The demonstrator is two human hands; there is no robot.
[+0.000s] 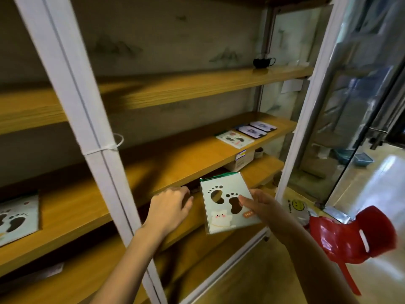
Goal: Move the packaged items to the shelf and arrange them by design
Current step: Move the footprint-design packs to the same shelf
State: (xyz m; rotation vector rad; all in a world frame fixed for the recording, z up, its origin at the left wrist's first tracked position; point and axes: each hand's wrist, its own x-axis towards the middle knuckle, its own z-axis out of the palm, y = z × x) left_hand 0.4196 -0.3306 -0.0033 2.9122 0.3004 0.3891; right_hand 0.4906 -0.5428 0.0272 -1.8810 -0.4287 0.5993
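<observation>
Of the person only two arms show, each bare along its whole visible length, from the bottom edge of the view up to the fingertips. The left forearm [131,255] is slim and smooth and narrows to a creased wrist. The left hand [169,208] shows its back, with knuckles and a rounded thumb plainly lit. The right forearm [306,249] looks broader (it sits near the corner of the wide-angle view) and lies in shade, as does the right hand [260,205] — its nails and finer lines cannot be made out.
</observation>
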